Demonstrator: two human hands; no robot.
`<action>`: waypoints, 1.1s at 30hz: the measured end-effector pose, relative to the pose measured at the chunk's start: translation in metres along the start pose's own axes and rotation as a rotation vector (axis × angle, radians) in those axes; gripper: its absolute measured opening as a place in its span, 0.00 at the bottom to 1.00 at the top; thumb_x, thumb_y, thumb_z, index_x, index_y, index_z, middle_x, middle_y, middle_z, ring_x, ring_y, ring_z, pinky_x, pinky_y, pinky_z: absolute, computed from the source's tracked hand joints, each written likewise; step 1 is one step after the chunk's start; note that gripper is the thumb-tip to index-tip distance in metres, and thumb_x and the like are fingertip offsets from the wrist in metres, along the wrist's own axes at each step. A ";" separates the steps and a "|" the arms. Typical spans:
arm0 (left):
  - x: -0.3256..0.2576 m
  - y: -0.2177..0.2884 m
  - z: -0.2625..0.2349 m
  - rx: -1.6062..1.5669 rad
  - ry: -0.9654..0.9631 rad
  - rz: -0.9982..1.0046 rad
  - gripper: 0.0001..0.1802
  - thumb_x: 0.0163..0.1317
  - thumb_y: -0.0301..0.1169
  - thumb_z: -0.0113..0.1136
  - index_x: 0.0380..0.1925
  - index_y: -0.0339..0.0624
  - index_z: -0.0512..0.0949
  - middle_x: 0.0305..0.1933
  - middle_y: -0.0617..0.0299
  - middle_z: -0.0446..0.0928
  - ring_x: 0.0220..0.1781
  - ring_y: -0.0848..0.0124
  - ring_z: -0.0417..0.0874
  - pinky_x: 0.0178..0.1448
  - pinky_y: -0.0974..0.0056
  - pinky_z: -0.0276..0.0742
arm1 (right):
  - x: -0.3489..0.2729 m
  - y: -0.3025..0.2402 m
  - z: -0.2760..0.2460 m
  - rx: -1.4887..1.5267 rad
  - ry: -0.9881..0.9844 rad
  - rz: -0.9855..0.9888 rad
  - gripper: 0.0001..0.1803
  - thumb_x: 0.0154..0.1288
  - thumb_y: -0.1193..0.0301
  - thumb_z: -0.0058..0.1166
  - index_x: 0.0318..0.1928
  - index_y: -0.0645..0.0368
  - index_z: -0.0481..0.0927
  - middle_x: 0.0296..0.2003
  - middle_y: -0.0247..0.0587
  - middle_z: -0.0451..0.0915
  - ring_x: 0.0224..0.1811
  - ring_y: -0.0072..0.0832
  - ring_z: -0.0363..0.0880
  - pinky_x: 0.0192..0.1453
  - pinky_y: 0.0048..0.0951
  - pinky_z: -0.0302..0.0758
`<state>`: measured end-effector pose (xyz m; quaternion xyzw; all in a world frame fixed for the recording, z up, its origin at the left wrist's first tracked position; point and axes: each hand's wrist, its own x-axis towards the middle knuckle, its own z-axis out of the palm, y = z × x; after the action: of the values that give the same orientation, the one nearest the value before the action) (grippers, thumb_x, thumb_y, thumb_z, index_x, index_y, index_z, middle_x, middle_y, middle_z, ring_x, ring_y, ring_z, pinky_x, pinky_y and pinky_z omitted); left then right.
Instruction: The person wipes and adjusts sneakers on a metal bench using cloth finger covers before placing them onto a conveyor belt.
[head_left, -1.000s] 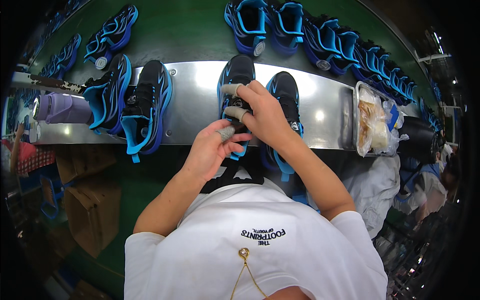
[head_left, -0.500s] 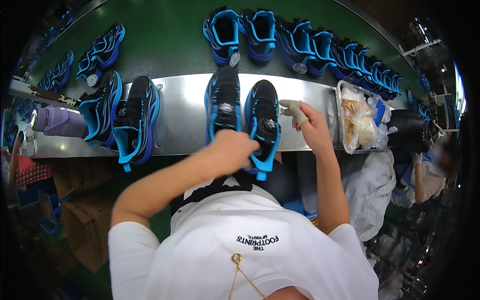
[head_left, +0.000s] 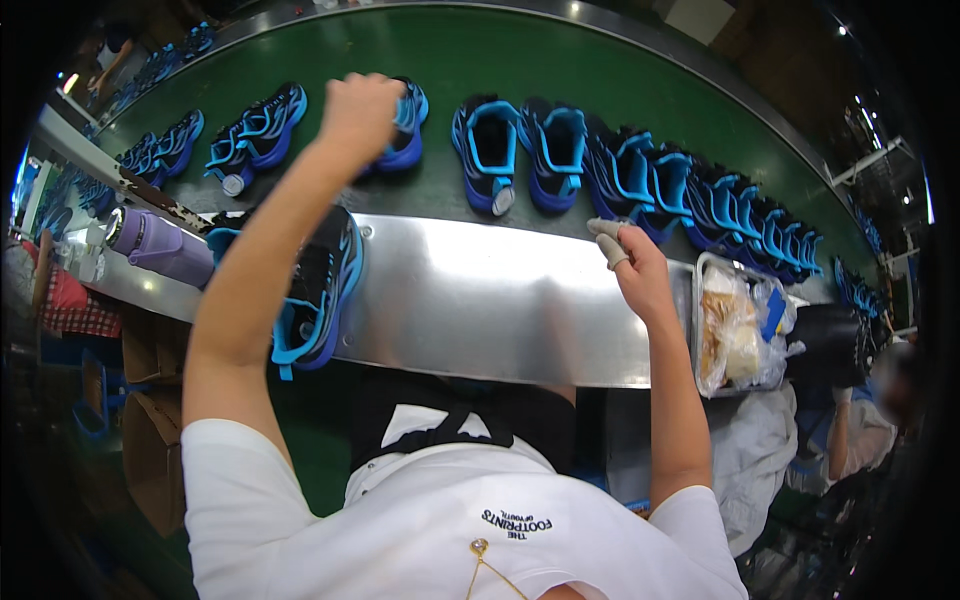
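Observation:
My left hand (head_left: 360, 118) reaches far forward over the green surface. Its fingers are closed at a black and blue sneaker (head_left: 408, 135), partly hidden behind the hand; whether a second shoe is there I cannot tell. My right hand (head_left: 642, 265) hovers above the metal shelf (head_left: 480, 300), fingers apart, holding nothing; beige covers wrap two of its fingers. Two sneakers (head_left: 490, 150) stand side by side ahead, between my hands. Beneath my left forearm, another sneaker (head_left: 345, 290) lies on the shelf, with one more mostly hidden behind the arm.
A row of sneakers (head_left: 720, 205) runs along the green surface (head_left: 440, 50) to the right; more pairs (head_left: 270, 130) stand at left. A metal tray (head_left: 697, 330) with plastic-wrapped items sits right of my right hand. At left are a purple bottle (head_left: 165, 245) and a metal bar (head_left: 110, 170).
The two sneakers in the middle of the metal shelf have left it. My left hand has moved from there forward and left, over the green surface. The whole view has shifted.

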<state>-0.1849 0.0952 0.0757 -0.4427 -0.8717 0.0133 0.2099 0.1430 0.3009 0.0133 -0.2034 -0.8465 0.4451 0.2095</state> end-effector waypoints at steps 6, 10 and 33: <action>-0.006 0.095 0.064 -0.686 -0.409 0.158 0.31 0.56 0.37 0.65 0.59 0.35 0.73 0.61 0.44 0.75 0.64 0.51 0.74 0.68 0.55 0.70 | 0.092 0.014 0.029 -0.363 -0.065 -0.261 0.30 0.60 0.76 0.62 0.64 0.50 0.72 0.65 0.46 0.70 0.58 0.43 0.76 0.58 0.33 0.75; -0.022 0.125 0.108 -0.794 -0.331 -0.014 0.19 0.58 0.29 0.60 0.50 0.37 0.75 0.55 0.46 0.75 0.60 0.48 0.74 0.64 0.53 0.71 | 0.107 0.049 0.049 -0.357 -0.089 -0.194 0.25 0.61 0.77 0.60 0.61 0.52 0.76 0.50 0.45 0.78 0.53 0.43 0.77 0.58 0.34 0.74; -0.175 0.121 -0.027 -0.900 0.226 0.040 0.23 0.50 0.21 0.66 0.49 0.39 0.77 0.41 0.54 0.78 0.39 0.55 0.80 0.45 0.59 0.76 | -0.049 -0.055 0.036 -0.513 -0.013 -0.437 0.23 0.53 0.77 0.67 0.52 0.52 0.82 0.49 0.41 0.81 0.44 0.39 0.81 0.45 0.32 0.79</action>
<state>0.0088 0.0289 0.0128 -0.5052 -0.7536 -0.4105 0.0906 0.1553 0.2223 0.0321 -0.0603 -0.9558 0.1635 0.2367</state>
